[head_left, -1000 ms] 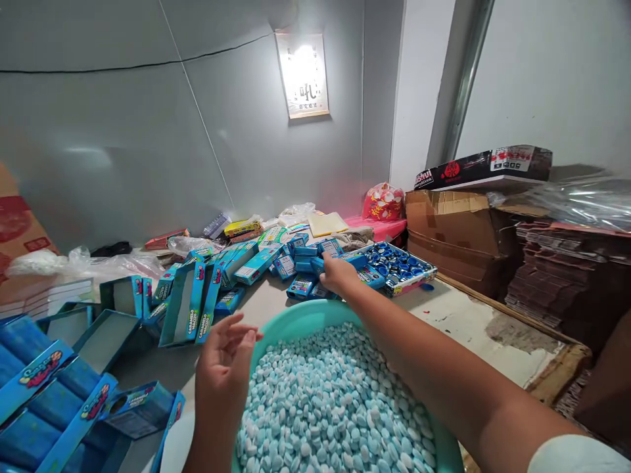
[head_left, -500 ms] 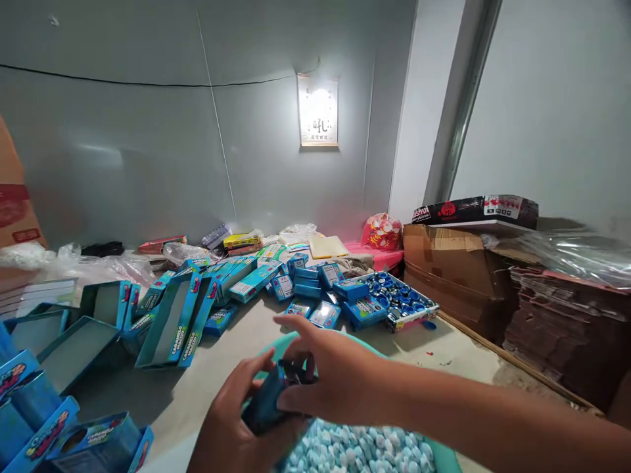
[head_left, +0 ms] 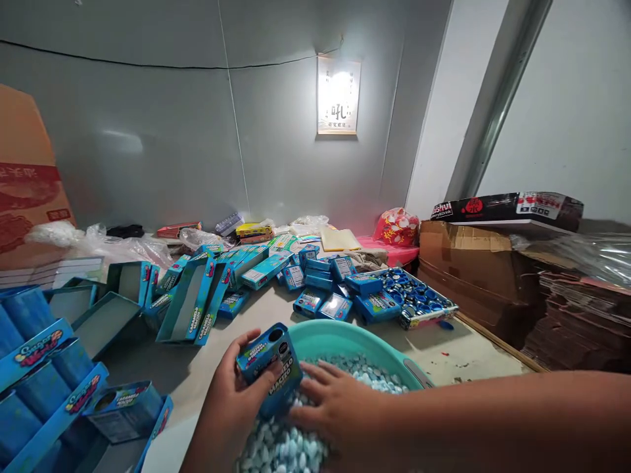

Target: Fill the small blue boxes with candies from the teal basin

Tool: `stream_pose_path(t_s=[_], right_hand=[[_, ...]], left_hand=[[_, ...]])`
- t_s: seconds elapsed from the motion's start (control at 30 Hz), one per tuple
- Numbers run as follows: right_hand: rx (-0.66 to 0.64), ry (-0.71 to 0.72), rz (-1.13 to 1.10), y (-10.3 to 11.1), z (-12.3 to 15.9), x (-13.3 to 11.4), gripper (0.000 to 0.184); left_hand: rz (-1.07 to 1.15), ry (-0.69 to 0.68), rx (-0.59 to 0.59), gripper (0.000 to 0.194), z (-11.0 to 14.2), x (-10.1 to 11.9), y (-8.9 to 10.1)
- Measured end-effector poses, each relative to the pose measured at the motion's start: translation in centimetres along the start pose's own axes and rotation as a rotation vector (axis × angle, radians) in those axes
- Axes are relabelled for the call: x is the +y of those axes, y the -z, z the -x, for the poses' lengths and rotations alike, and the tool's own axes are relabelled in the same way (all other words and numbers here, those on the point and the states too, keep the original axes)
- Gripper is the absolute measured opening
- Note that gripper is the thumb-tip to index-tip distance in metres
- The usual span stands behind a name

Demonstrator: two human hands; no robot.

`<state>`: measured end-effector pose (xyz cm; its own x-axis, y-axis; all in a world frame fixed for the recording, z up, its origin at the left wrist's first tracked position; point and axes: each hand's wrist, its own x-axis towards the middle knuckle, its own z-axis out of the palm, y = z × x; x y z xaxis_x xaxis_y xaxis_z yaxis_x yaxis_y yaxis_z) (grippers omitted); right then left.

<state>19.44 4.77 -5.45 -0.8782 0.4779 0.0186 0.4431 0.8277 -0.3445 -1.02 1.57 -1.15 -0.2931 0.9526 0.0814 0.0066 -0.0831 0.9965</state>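
My left hand (head_left: 227, 391) is closed around a small blue candy box (head_left: 283, 384), tilted, with a dark round opening in its top face. The box is over a turquoise basin (head_left: 328, 328) full of pale blue and white candies (head_left: 286, 450). My right hand (head_left: 345, 404) lies over the candies just right of the box, palm down and slightly blurred. Its fingers are stretched out and apart, with the tips near the box's side. Whether any candies are under the palm is hidden.
Open blue display trays (head_left: 182, 309) and a stack of trays with blue boxes (head_left: 49, 387) stand at left. Loose blue boxes (head_left: 377, 305) lie behind the basin, beside a tray of round blue-rimmed pieces (head_left: 419, 292). Cardboard cartons (head_left: 463, 276) line the right side.
My right hand has come off the box's top and gone down to the candies. The box now shows its printed faces in my left hand. The view has shifted left.
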Motion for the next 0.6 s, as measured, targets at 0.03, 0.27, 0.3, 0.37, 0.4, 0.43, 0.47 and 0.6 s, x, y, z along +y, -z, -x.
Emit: stream_pose_path(t_s=[0.03, 0.27, 0.3, 0.37, 0.4, 0.43, 0.47, 0.6], right_hand=[[-0.008, -0.051, -0.006, 0.9, -0.4, 0.2, 0.091], [-0.101, -0.265, -0.178, 2.8, -1.6, 0.5, 0.114], [-0.079, -0.263, -0.194, 2.7, -1.5, 0.3, 0.114], [-0.024, -0.271, -0.195, 2.3, -1.2, -0.4, 0.114], [-0.005, -0.278, -0.185, 2.2, -1.1, -0.7, 0.111], [0.005, -0.289, -0.175, 2.0, -0.9, -1.1, 0.107], [0.005, -0.307, -0.168, 2.0, -0.8, -1.5, 0.104], [-0.009, -0.343, -0.219, 2.1, -0.8, -2.5, 0.098]], left_hand=[[0.010, 0.015, -0.006, 0.070, 0.0, 0.2, 0.0], [0.023, -0.031, -0.024, 0.066, 0.2, 0.6, 0.0], [0.023, -0.043, -0.039, 0.065, 0.3, 0.6, -0.1], [0.014, -0.056, -0.067, 0.061, 0.4, 0.7, -0.1], [0.004, -0.059, -0.078, 0.060, 0.4, 0.7, -0.1], [-0.010, -0.060, -0.089, 0.059, 0.4, 0.7, -0.1], [-0.025, -0.057, -0.102, 0.058, 0.4, 0.6, -0.1], [-0.091, -0.038, -0.208, 0.053, 0.2, 0.2, 0.1]])
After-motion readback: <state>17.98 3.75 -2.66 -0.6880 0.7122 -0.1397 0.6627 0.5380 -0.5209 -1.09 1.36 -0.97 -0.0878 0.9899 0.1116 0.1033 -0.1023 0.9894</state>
